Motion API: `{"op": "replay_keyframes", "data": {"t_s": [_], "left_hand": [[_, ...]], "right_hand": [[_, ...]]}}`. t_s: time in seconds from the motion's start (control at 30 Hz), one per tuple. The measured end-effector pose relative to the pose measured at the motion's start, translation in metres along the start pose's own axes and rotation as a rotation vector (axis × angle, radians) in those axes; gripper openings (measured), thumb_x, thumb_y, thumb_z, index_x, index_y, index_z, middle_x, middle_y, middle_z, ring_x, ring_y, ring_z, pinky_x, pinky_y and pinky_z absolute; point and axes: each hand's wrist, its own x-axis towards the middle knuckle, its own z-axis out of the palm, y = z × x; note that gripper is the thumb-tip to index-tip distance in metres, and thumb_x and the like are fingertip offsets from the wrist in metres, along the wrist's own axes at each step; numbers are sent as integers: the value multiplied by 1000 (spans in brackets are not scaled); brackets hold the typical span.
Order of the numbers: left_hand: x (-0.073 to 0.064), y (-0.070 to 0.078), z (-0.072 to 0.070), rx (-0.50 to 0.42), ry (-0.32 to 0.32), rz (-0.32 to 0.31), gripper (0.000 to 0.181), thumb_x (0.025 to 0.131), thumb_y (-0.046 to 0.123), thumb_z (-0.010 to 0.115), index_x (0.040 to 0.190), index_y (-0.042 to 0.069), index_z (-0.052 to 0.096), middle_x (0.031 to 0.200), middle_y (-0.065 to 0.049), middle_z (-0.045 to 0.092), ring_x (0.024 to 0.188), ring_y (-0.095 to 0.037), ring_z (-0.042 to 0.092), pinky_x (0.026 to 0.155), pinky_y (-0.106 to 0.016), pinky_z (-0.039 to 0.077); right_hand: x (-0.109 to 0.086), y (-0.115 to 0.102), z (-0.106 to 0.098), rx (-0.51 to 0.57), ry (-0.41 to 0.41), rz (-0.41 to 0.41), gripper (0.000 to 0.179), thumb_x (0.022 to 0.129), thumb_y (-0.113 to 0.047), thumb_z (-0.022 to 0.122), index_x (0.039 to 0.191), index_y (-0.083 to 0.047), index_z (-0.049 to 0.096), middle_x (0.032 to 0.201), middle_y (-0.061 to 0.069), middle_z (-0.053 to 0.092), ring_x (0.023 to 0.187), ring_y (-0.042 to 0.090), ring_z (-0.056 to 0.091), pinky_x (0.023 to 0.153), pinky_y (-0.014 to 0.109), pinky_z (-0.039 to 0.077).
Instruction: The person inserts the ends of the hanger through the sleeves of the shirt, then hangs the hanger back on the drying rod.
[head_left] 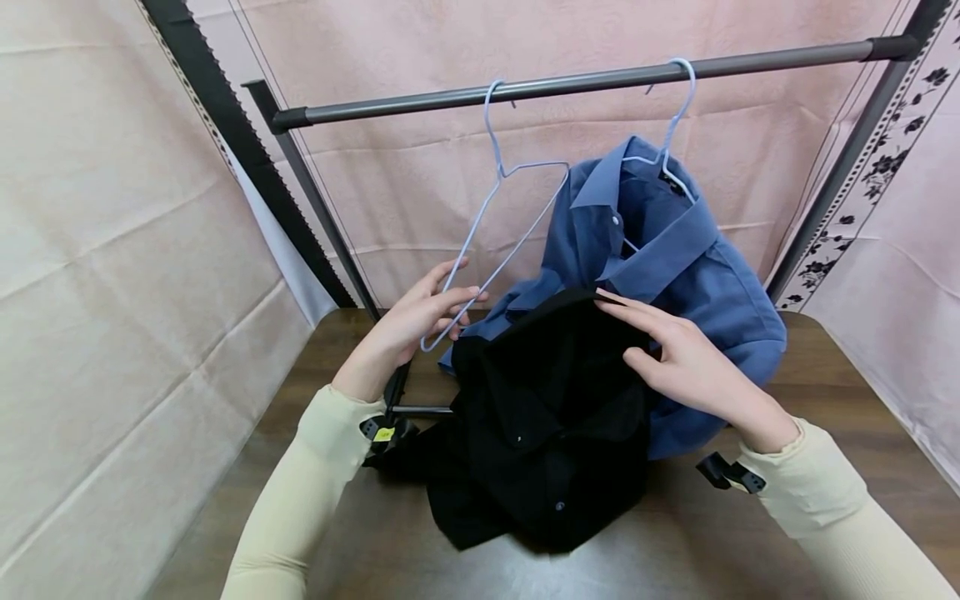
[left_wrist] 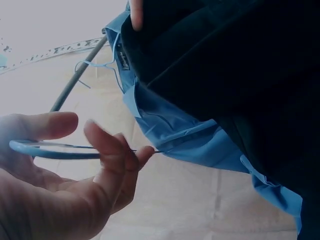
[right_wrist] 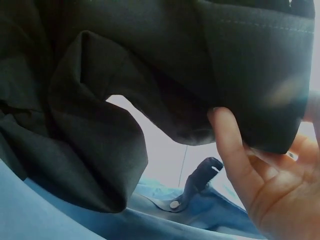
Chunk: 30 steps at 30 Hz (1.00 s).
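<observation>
My left hand (head_left: 416, 321) is at the lower left end of a light blue wire hanger (head_left: 480, 225), which hangs from the rail by its hook. In the left wrist view the hanger's bent end (left_wrist: 55, 152) passes between the thumb and the curled fingers. My right hand (head_left: 678, 354) holds up a black shirt (head_left: 555, 425) by its upper edge; in the right wrist view the thumb (right_wrist: 227, 137) lies on the cloth with the other fingers behind it. The shirt droops over the table, overlapping a blue shirt (head_left: 675, 250) behind it.
A grey metal rail (head_left: 585, 83) crosses above the wooden table (head_left: 247, 500). The blue shirt hangs from it on a second light blue hanger (head_left: 678, 117), right of the first. Pale cloth (head_left: 112, 208) covers the walls, and dark rack posts (head_left: 840, 158) stand at both sides.
</observation>
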Motion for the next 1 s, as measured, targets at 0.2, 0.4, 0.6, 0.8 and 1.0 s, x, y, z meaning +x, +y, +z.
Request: {"op": "replay_keyframes", "data": {"t_s": [0.2, 0.4, 0.6, 0.8, 1.0], "left_hand": [[1, -6, 2, 7, -16, 62, 62, 102, 17, 58, 158, 14, 31, 137, -14, 60, 69, -13, 52, 61, -22, 44], [-4, -10, 0, 63, -31, 175, 59, 101, 9, 58, 156, 11, 36, 137, -16, 61, 68, -16, 50, 61, -25, 43], [-17, -13, -4, 157, -54, 273, 48, 100, 8, 58, 147, 2, 50, 125, -19, 67, 62, -16, 49, 68, -27, 45], [-36, -18, -20, 116, -110, 324, 40, 99, 12, 59, 136, -3, 60, 107, -11, 71, 59, -15, 47, 60, -26, 40], [-55, -29, -38, 115, -188, 371, 37, 99, 10, 56, 134, -3, 62, 104, -8, 71, 57, -16, 43, 55, -26, 37]], "right_hand": [[-1, 1, 1, 6, 0, 5, 63, 88, 10, 57, 147, -10, 52, 154, 7, 45, 111, 14, 48, 78, 21, 35], [-2, 2, 1, 3, 4, -4, 63, 88, 10, 57, 147, -10, 52, 153, 8, 47, 110, 15, 49, 79, 20, 35], [0, 2, -1, -2, 17, -14, 62, 88, 9, 58, 147, -10, 52, 152, 9, 48, 112, 14, 49, 80, 19, 34], [0, 0, -2, 1, 53, -13, 60, 89, 9, 58, 146, -10, 54, 151, 9, 49, 119, 7, 49, 84, 14, 36], [-2, 1, -3, -5, 65, 37, 58, 91, 6, 58, 146, -11, 54, 151, 9, 50, 125, 11, 48, 90, 11, 34]]}}
